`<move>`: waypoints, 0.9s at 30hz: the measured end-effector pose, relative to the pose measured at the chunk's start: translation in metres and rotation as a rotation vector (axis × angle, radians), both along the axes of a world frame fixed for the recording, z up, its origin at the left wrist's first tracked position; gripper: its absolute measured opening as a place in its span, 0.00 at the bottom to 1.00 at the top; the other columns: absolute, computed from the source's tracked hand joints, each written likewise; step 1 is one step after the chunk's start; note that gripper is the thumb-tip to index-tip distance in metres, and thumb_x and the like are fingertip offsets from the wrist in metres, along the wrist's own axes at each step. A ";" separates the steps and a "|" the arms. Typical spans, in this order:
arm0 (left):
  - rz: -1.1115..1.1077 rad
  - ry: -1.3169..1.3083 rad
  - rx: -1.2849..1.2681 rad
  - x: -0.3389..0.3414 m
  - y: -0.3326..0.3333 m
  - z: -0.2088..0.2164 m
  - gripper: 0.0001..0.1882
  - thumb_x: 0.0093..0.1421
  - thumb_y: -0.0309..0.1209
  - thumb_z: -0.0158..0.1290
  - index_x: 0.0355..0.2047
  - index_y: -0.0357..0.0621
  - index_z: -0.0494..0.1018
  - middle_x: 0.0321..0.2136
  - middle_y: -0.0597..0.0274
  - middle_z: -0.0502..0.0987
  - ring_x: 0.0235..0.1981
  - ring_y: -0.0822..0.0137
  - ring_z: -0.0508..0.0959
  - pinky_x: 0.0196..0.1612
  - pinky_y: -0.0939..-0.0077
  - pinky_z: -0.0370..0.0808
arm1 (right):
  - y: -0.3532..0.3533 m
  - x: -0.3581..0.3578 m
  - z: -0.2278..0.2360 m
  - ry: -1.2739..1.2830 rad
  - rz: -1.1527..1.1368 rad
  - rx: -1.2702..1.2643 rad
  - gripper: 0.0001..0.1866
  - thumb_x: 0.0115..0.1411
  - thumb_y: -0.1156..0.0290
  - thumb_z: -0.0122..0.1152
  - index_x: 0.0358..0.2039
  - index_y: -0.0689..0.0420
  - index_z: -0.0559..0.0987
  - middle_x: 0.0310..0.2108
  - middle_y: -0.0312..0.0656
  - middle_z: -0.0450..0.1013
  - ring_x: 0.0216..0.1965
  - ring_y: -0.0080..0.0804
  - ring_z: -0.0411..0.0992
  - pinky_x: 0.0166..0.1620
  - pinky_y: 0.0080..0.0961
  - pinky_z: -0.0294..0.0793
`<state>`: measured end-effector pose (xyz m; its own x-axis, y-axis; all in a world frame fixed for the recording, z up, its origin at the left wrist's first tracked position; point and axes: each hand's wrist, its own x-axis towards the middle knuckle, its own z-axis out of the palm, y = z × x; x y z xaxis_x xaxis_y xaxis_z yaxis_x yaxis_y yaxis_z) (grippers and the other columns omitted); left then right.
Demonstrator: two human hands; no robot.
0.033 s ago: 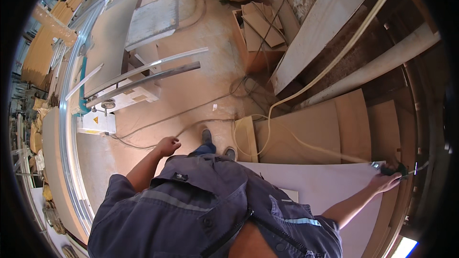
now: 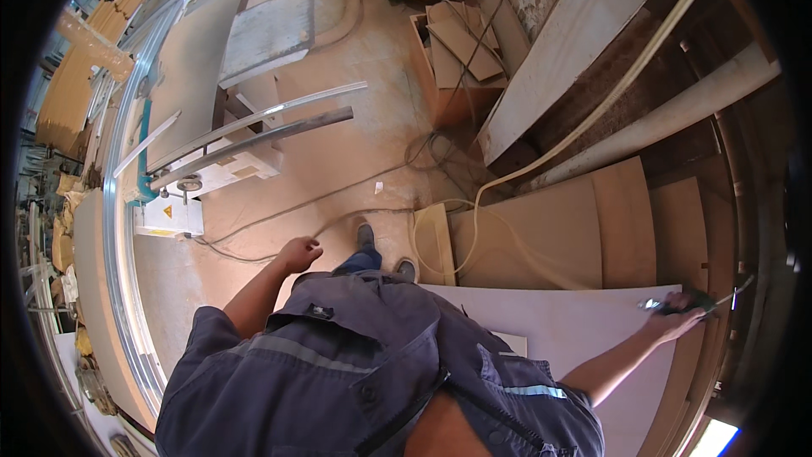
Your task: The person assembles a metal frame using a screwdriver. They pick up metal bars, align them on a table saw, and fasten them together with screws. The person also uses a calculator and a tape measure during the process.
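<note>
My right hand [image 2: 677, 322] is wrapped round a dark air blow gun [image 2: 698, 303], its outline smeared by motion. From the gun a thin nozzle points right, and a shiny fitting shows at its other end, where a pale yellow hose [image 2: 550, 267] comes in. Beneath that arm lies a white panel [image 2: 584, 322], leaning beside my right side. On the left, my left hand [image 2: 300, 255] hangs above the floor with loosely curled fingers and nothing visible in them.
Brown boards [image 2: 524, 237] lean in a row at my right. A box of offcuts [image 2: 461, 59] stands ahead near a tall white board [image 2: 567, 59]. At left is a machine with long metal rails [image 2: 279, 135]. Cables [image 2: 313, 190] cross the floor by my shoes [image 2: 365, 237].
My right hand and the air blow gun have shifted slightly left, and the nozzle now tilts further up. The hose near the gun has moved. My left hand is nearly still.
</note>
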<state>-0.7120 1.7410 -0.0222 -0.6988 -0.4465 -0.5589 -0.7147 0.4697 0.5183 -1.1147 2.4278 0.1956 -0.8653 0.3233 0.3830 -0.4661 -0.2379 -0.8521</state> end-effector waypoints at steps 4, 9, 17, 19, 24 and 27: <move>-0.003 0.053 0.089 -0.046 0.002 0.025 0.22 0.61 0.41 0.55 0.47 0.35 0.76 0.40 0.45 0.81 0.41 0.55 0.81 0.46 0.64 0.77 | -0.109 0.076 0.000 -0.188 0.541 0.083 0.28 0.56 0.48 0.67 0.39 0.65 0.78 0.21 0.37 0.65 0.21 0.22 0.64 0.26 0.19 0.64; -0.273 0.191 0.235 -0.108 -0.034 -0.027 0.19 0.63 0.40 0.53 0.46 0.36 0.76 0.38 0.49 0.81 0.42 0.56 0.80 0.48 0.65 0.75 | -0.210 0.077 0.032 -0.223 1.318 0.664 0.19 0.51 0.63 0.75 0.36 0.64 0.81 0.30 0.42 0.77 0.31 0.26 0.72 0.31 0.26 0.72; -0.769 0.270 0.127 -0.247 -0.040 0.021 0.16 0.57 0.41 0.48 0.32 0.40 0.75 0.33 0.45 0.78 0.37 0.45 0.77 0.38 0.53 0.72 | -0.396 0.052 0.076 0.085 1.116 1.586 0.17 0.42 0.62 0.79 0.20 0.55 0.77 0.17 0.41 0.72 0.19 0.35 0.71 0.25 0.29 0.69; -0.727 0.410 0.166 -0.255 -0.039 -0.011 0.16 0.57 0.41 0.51 0.34 0.40 0.74 0.30 0.45 0.77 0.34 0.46 0.77 0.35 0.52 0.71 | -0.452 0.050 0.063 0.084 1.110 1.532 0.15 0.42 0.63 0.76 0.21 0.54 0.75 0.19 0.43 0.73 0.22 0.46 0.72 0.27 0.33 0.71; -0.917 0.366 0.140 -0.282 -0.045 0.019 0.17 0.53 0.40 0.54 0.35 0.38 0.75 0.32 0.43 0.78 0.36 0.43 0.78 0.37 0.52 0.72 | -0.539 0.023 0.027 0.273 0.720 2.035 0.18 0.45 0.63 0.70 0.32 0.55 0.72 0.21 0.47 0.76 0.26 0.50 0.77 0.30 0.39 0.76; -1.053 0.275 0.073 -0.291 -0.063 -0.020 0.16 0.52 0.39 0.53 0.36 0.40 0.76 0.33 0.42 0.78 0.37 0.42 0.78 0.37 0.51 0.72 | -0.574 0.029 0.053 0.322 0.955 1.940 0.20 0.45 0.67 0.67 0.37 0.57 0.69 0.28 0.50 0.78 0.33 0.51 0.78 0.35 0.41 0.77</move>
